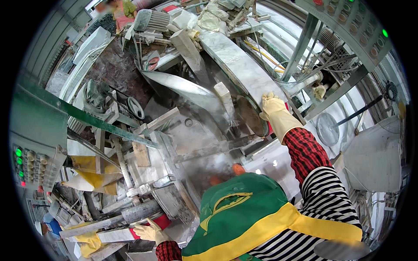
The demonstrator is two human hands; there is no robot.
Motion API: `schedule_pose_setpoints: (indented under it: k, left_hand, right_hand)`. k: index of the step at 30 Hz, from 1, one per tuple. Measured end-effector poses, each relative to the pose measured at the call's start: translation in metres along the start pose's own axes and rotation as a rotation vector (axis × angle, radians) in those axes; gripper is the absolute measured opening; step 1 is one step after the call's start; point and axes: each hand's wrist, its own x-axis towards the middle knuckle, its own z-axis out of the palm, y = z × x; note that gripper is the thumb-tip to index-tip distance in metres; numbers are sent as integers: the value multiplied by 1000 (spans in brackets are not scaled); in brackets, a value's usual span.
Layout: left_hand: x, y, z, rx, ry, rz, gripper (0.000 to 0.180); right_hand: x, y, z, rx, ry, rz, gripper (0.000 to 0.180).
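Note:
My right hand [277, 114], in a cream rubber glove, rests on the near end of a long white, grey-veined stone slab [237, 61]. Its fingers are bent and close together over the slab, with red material showing beside the glove. At lower left, my left hand [150, 231] wears a matching glove, its fingers spread and thumb raised. The fingertips reach a red band at the end of a narrow white strip [114, 235]. A green apron with yellow trim [244, 209] covers my front.
Control panels with lit buttons stand at left [32, 167] and upper right [348, 26]. A green beam [87, 115] crosses the left side. A curved pale plate [185, 89] and a stone block [223, 96] lie mid-view. Another person [124, 15] is at the far upper left.

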Motion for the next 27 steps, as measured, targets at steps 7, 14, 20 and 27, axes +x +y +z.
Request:
schedule_pose_setpoints:
  k: [7, 14, 20, 27]
  left_hand:
    - [-11, 10, -6, -60, 68, 28, 79]
    - [-31, 9, -29, -53, 31, -7, 81]
    - [-29, 15, -61, -292, 179, -16, 76]
    - [-29, 29, -63, -399, 131, -10, 76]
  right_hand:
    - [31, 9, 27, 11, 32, 31, 45]
    - [31, -6, 20, 179, 34, 1, 37]
    - [87, 33, 77, -669, 372, -607, 34]
    - [160, 94, 113, -366, 12, -429, 28]
